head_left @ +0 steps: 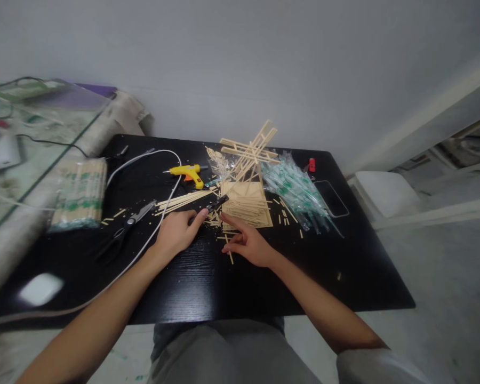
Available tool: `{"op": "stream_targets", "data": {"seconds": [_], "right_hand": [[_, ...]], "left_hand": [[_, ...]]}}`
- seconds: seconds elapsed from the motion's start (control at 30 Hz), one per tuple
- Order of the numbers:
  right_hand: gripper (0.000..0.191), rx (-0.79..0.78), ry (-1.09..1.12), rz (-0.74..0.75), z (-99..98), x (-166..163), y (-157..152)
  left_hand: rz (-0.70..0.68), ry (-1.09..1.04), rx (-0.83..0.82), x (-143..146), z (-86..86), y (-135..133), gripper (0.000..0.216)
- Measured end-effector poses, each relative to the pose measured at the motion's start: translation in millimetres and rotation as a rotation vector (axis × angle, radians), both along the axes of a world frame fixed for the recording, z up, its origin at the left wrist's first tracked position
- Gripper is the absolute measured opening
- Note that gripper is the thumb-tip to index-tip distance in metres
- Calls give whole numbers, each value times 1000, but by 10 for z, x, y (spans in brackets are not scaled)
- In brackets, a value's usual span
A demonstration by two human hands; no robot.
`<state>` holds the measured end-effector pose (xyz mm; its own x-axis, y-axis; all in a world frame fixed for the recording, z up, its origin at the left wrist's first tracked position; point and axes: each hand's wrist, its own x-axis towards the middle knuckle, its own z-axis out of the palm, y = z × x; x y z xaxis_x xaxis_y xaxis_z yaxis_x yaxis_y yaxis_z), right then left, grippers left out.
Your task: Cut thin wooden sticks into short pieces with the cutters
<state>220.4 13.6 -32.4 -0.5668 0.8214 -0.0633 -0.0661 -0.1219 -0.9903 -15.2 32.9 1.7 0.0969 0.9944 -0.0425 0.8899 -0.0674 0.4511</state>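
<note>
Grey cloth (228, 352) over my lap closest, then the black table (200, 298). Left hand (177, 230): fingers curled round a small black tool (218, 204), its tip by the left side of the loose sticks (246, 209). Right hand (254, 245): index finger stretched toward the sticks, thumb at a lone thin stick (231, 257) lying aslant; cannot tell whether it is pinched. Loose sticks lie heaped on a pale board (240, 189), mid-table. Judging by look: very light, dry, stiff lengthwise, easily snapped or splintered across, apt to slide over one another. Best taken singly, near the middle, between thumb and fingertip. Tool seems rigid, heavier; hold by the handle end, clear of the tip
</note>
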Motion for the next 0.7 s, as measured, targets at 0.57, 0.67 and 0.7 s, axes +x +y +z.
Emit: {"op": "stream_targets", "data": {"seconds": [0.57, 0.67, 0.7], "right_hand": [[42, -171, 116, -98, -14, -35, 9], [40, -157, 113, -101, 21, -31, 7], [40, -158, 112, -100, 33, -30, 5]], "left_hand": [[-51, -87, 19, 26, -2, -37, 60], [-71, -92, 21, 31, -16, -45, 59], [-78, -94, 22, 32, -22, -47, 58]]}}
